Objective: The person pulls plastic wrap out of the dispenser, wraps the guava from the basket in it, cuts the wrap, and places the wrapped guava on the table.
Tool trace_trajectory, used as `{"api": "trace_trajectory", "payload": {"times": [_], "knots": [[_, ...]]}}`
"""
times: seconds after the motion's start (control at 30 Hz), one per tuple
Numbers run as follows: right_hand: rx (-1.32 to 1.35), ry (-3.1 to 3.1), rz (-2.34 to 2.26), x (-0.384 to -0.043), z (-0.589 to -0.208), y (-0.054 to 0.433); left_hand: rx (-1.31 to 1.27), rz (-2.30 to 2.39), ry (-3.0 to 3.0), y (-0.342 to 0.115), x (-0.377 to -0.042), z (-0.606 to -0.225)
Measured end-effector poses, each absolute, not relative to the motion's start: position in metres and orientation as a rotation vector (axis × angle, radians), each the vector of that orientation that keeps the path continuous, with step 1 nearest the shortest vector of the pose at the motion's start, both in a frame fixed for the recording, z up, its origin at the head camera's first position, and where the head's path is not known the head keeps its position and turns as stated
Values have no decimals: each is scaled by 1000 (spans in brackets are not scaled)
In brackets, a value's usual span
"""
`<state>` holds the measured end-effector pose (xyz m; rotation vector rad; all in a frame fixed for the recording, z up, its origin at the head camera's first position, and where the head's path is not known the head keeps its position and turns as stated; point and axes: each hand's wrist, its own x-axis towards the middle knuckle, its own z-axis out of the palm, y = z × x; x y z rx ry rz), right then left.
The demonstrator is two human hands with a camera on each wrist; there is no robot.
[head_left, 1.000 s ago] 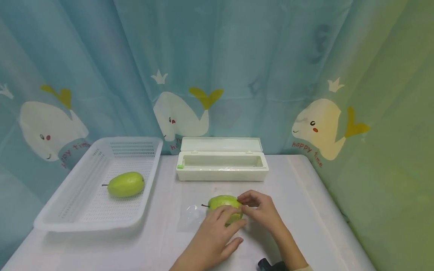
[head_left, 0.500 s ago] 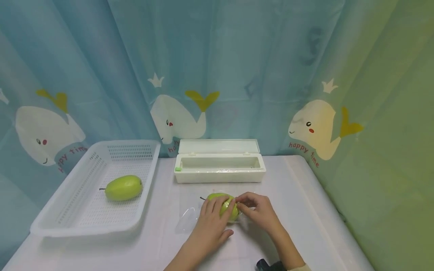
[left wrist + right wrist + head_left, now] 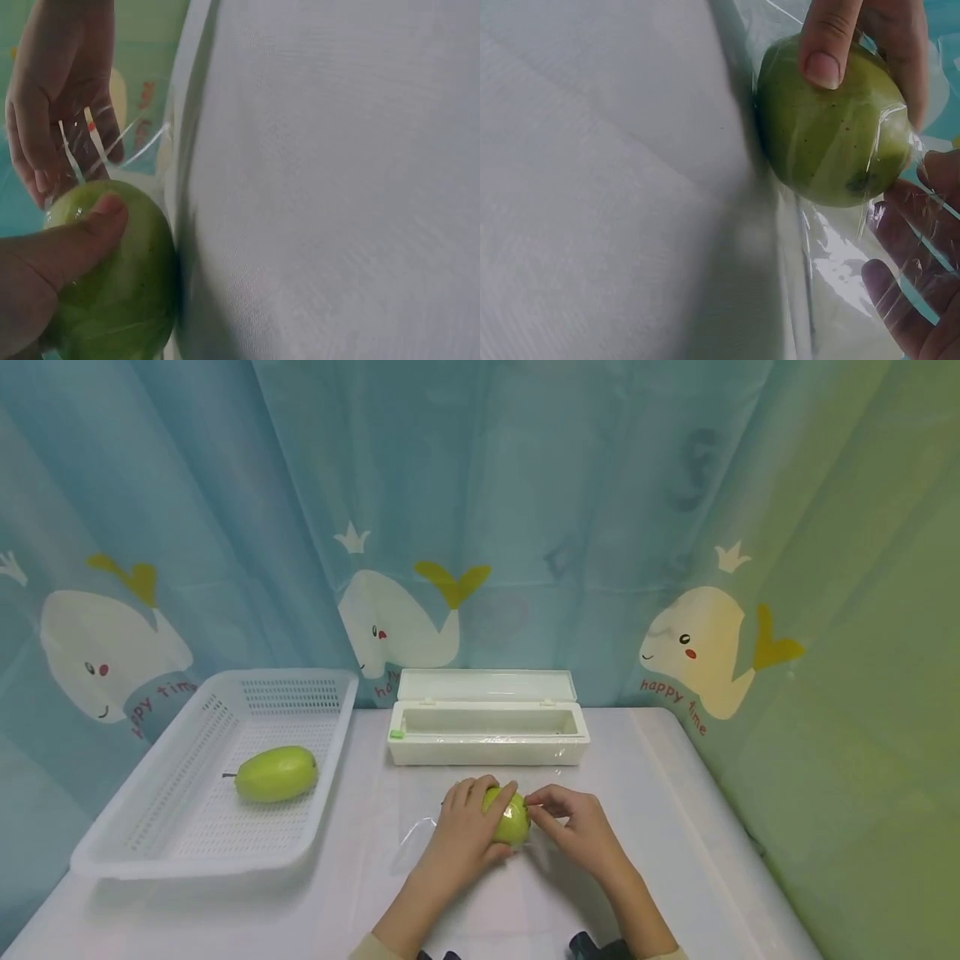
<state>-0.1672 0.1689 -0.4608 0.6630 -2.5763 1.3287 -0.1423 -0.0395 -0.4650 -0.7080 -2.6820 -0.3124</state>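
Note:
A green pear (image 3: 512,818) lies on a sheet of clear cling film (image 3: 417,839) in front of the white box. My left hand (image 3: 465,827) grips the pear from above, fingers over its far side. Its thumb presses the near side of the pear (image 3: 127,277), as the left wrist view shows. At the pear's right end, my right hand (image 3: 573,827) pinches film between thumb and fingers. The right wrist view has this film (image 3: 847,262) stretched from the pear's dark-spotted end (image 3: 840,135) to the right hand (image 3: 922,277). The left hand hides the pear's stem end.
Behind the hands stands a white cling film box (image 3: 491,752) with its lid up. A white plastic basket (image 3: 300,852) on the left holds another green pear (image 3: 276,774). Whale-print curtains (image 3: 510,527) hang behind and to the right of the white table (image 3: 660,827).
My left hand has moved from the pear's near side up over it and closed round it. The pear's stem has gone out of sight. My right hand stays at the pear's right end.

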Motion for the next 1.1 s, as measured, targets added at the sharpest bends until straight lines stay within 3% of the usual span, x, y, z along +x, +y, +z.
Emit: {"api": "trace_trajectory", "payload": {"times": [0.33, 0.73, 1.1], "knots": [[598, -2373, 1081, -167, -449, 174, -714, -474, -2751, -39, -147, -460], [705, -2107, 702, -144, -430, 143, -693, -543, -2746, -43, -151, -466], [759, -2480, 593, -145, -448, 140, -685, -538, -2790, -44, -153, -467]]}}
